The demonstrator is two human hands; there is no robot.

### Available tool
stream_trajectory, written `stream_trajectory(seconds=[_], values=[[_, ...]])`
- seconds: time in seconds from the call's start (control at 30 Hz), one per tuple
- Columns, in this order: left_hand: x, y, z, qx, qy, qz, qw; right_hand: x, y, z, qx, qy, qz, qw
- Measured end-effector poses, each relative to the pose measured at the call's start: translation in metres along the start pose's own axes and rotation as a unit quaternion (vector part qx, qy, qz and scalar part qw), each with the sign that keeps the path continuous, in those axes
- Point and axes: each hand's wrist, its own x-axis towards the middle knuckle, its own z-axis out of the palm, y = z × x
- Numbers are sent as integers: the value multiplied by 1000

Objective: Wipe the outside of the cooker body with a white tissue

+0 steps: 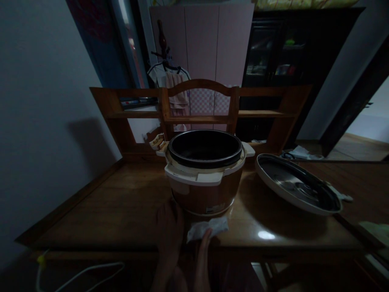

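Note:
A brown electric cooker (209, 194) with a cream rim and side handles stands upright on the wooden desk. Its dark inner pot (205, 156) sits in it, uncovered, and the inside is too dark to make out. My right hand (203, 247) grips a crumpled white wipe or tissue (217, 225) on the desk, just in front of the cooker's base. Beside the cooker's lower left side lies my left hand (170, 223), fingers slightly bent, apparently holding nothing; dim light hides whether it touches the cooker.
To the right, the round lid (291, 184) rests with its inner side up. A wooden shelf (197, 119) runs along the desk's back edge. A white cord (100, 265) hangs at the front left. Walls, a pink wardrobe (202, 44) and a dark cabinet surround the desk.

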Motion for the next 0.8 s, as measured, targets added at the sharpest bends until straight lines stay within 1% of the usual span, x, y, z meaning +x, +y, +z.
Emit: stream_trajectory(seconds=[0.1,0.23,0.3,0.5,0.7,0.73,0.8], values=[[1,2,-1,2,-7,0,1000,10,2,10,2,29,9,1000],[4,7,-5,-15,-1,-58,998,22,12,27,1,49,28,998],[5,9,-8,-20,0,-65,998,25,15,33,4,53,35,998],[3,12,-16,-22,-9,-65,998,27,9,35,-1,81,55,995],[3,9,-13,-12,-19,-37,999,28,8,40,-16,84,40,996],[3,9,-12,-9,-20,-36,999,29,8,41,-22,85,33,996],[4,8,-10,-4,-12,-36,999,29,7,40,-38,68,-8,997]])
